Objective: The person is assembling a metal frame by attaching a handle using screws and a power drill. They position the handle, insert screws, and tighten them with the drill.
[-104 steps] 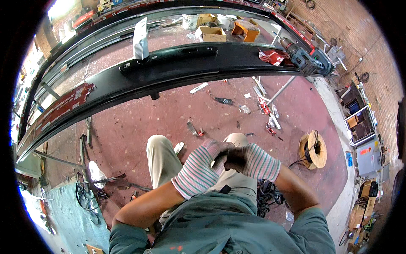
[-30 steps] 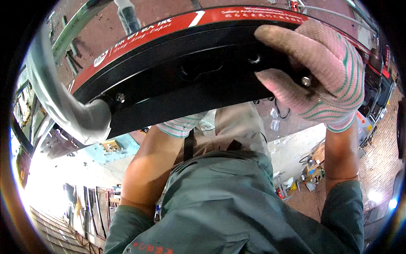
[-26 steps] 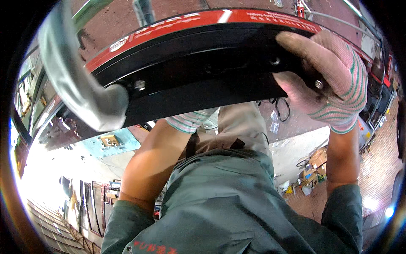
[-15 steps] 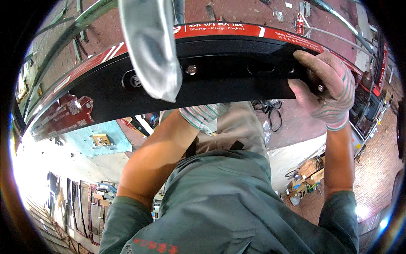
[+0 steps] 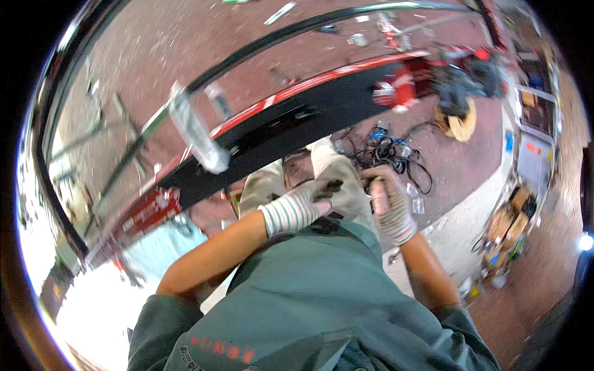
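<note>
A long black door panel (image 5: 278, 127) edged with red printed film lies across in front of me. A pull handle (image 5: 201, 133) in clear wrapping stands up from its left part. My left hand (image 5: 297, 210), in a striped white glove with dark-stained fingers, is over my thighs, fingers loosely stretched with nothing visible in them. At my right hip, my gloved right hand (image 5: 393, 207) has its fingers curled in. Blur hides whatever they may hold. Both hands are apart from the panel.
On the panel's right end sits a blurred dark power tool (image 5: 458, 86) beside a red piece (image 5: 399, 89). Black cables (image 5: 396, 154) lie tangled on the floor. A dark metal rail (image 5: 278, 37) runs beyond the panel. Cardboard boxes (image 5: 507, 222) are piled at right.
My right hand has let go of the panel's right end and come down to my hip. My left hand has come from under the panel onto my thighs. The panel now appears farther away.
</note>
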Motion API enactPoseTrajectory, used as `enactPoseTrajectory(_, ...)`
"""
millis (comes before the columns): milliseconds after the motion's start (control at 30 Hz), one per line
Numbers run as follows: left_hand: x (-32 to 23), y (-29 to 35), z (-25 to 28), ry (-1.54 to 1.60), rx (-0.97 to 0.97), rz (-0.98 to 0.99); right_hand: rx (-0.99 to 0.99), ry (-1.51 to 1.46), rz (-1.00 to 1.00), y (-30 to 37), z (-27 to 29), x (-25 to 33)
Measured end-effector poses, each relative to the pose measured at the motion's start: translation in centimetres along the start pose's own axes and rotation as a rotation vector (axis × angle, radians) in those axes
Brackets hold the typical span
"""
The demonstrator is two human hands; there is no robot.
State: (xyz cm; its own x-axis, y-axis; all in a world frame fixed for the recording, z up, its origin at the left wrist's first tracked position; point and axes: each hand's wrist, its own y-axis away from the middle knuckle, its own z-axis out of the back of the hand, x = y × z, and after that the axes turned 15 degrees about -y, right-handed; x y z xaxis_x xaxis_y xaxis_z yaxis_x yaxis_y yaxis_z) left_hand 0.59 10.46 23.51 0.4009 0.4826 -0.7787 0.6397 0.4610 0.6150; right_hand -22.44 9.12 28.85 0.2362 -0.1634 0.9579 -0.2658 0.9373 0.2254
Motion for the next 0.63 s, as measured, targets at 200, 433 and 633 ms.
enactPoseTrajectory(200, -11.9, -5.8, -3.8, -0.470, 0.296, -0.133, -0.314, -0.409, -0.018, 4.6, 4.7, -0.7)
enactPoseTrajectory(433, -27.2, -15.2, -13.2, -0.735, 0.304, -0.084, -0.674, -0.928, -0.005, 11.3, 18.9, -3.6)
enactPoseTrajectory(633, -36.5, -23.4, -25.4, -0.845, 0.544, -0.102, -1.021, -1.127, 0.179, 19.9, 30.1, -2.2)
